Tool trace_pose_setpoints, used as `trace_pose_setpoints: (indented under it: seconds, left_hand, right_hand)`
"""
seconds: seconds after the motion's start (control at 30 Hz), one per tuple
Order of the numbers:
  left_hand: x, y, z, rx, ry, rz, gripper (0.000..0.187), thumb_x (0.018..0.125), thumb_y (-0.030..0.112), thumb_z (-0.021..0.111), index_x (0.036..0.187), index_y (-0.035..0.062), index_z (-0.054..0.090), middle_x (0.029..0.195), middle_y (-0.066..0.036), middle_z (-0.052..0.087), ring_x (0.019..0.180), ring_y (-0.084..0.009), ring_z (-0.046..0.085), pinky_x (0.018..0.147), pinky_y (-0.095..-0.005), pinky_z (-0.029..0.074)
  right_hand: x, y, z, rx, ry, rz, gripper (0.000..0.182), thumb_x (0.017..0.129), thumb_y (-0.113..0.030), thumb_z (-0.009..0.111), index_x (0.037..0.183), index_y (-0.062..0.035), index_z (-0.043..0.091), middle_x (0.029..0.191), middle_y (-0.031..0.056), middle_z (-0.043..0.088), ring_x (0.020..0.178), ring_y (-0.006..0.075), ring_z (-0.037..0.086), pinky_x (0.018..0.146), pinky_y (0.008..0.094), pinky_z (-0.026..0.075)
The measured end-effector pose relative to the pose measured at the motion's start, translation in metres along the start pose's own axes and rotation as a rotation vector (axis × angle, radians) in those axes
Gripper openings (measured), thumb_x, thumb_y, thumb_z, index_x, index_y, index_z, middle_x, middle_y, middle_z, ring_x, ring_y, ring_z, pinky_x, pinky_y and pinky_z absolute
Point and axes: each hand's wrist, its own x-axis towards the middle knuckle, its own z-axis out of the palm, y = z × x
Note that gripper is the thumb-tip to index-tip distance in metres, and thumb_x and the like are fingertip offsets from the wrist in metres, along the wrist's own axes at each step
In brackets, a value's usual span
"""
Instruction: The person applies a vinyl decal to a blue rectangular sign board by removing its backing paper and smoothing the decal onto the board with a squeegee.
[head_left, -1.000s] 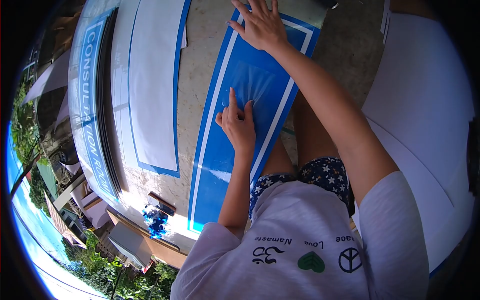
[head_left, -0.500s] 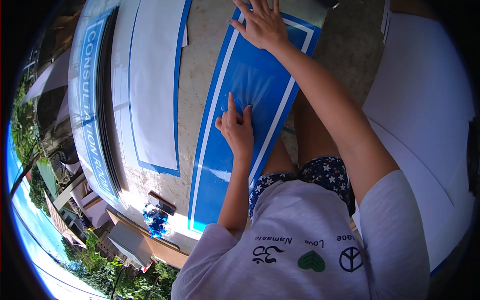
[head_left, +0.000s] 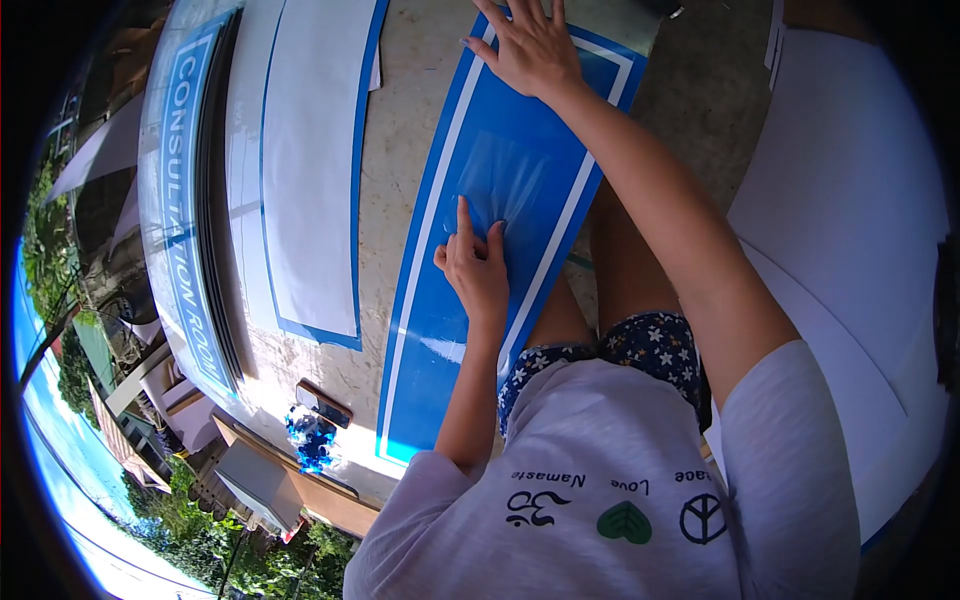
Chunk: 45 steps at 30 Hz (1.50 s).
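A person in a white printed T-shirt point(head_left: 620, 490) and star-patterned shorts point(head_left: 655, 345) fills the lower right of the frame, bent over a long blue sign panel point(head_left: 480, 260) with white border stripes that runs from the lower centre up to the top centre; the left hand point(head_left: 478, 265), at mid-frame, presses on the panel with forefinger and one more finger stretched out and the rest curled, grasping nothing; just above those fingers lies a paler, see-through patch of film point(head_left: 505, 175) on the blue surface; at the top centre the right hand point(head_left: 535, 45) rests flat on the panel's far end, fingers spread, holding nothing. In the lower left, near the panel's near end, a small dark object point(head_left: 322, 405) lies beside a heap of blue scraps point(head_left: 308, 438) on the mottled work surface point(head_left: 405, 130); left of the panel sits a white sheet with blue edges point(head_left: 312, 160); farther left, a blue sign point(head_left: 185, 200) lettered "CONSULTATION ROOM" curves along the edge; large white sheets point(head_left: 850, 200) occupy the right of the frame.
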Motion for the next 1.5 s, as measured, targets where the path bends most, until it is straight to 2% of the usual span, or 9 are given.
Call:
trace_pose_setpoints:
  seconds: [0.17,0.23,0.57,0.63,1.5]
  left_hand:
    - [-0.004,-0.003,-0.003,0.002,0.002,0.002,0.056,0.083,0.013,0.076,0.135,0.0045,0.056,0.061,0.000,0.038,0.058,-0.0155,0.035,0.082,-0.0301,0.032]
    - [-0.005,-0.006,-0.004,0.040,-0.004,0.011,0.060,0.083,0.012,0.075,0.139,0.0089,0.053,0.060,0.001,0.040,0.057,-0.0123,0.037,0.085,-0.0289,0.035]
    - [-0.015,-0.009,-0.011,0.027,-0.013,-0.014,0.060,0.083,0.011,0.076,0.139,0.0086,0.053,0.059,0.001,0.039,0.056,-0.0125,0.037,0.084,-0.0285,0.035]
    - [-0.016,-0.009,-0.012,0.011,0.001,-0.019,0.055,0.083,0.013,0.076,0.134,0.0051,0.056,0.060,0.000,0.038,0.057,-0.0148,0.035,0.081,-0.0300,0.033]
    - [-0.040,-0.028,-0.028,0.045,-0.011,-0.026,0.057,0.083,0.011,0.075,0.136,0.0056,0.055,0.060,0.000,0.039,0.057,-0.0143,0.036,0.078,-0.0295,0.032]
  right_hand:
    - [0.000,-0.002,-0.004,-0.009,-0.023,0.007,0.063,0.098,-0.049,0.042,0.147,-0.0108,0.034,0.154,0.0185,0.028,0.144,0.0338,0.023,0.119,0.0544,0.009]
    - [0.001,-0.002,-0.005,-0.015,-0.043,0.011,0.064,0.097,-0.049,0.043,0.147,-0.0108,0.034,0.154,0.0182,0.027,0.145,0.0336,0.023,0.119,0.0543,0.009]
    - [0.000,-0.001,-0.003,-0.030,0.006,-0.010,0.064,0.097,-0.050,0.042,0.147,-0.0104,0.035,0.154,0.0182,0.028,0.144,0.0339,0.023,0.119,0.0545,0.009]
    - [0.001,-0.003,-0.010,-0.035,-0.072,0.013,0.063,0.098,-0.051,0.040,0.147,-0.0106,0.034,0.154,0.0186,0.028,0.144,0.0340,0.024,0.119,0.0543,0.009]
    - [0.000,-0.003,-0.006,-0.011,-0.007,0.002,0.064,0.098,-0.050,0.041,0.146,-0.0092,0.036,0.152,0.0201,0.029,0.143,0.0360,0.026,0.119,0.0545,0.012]
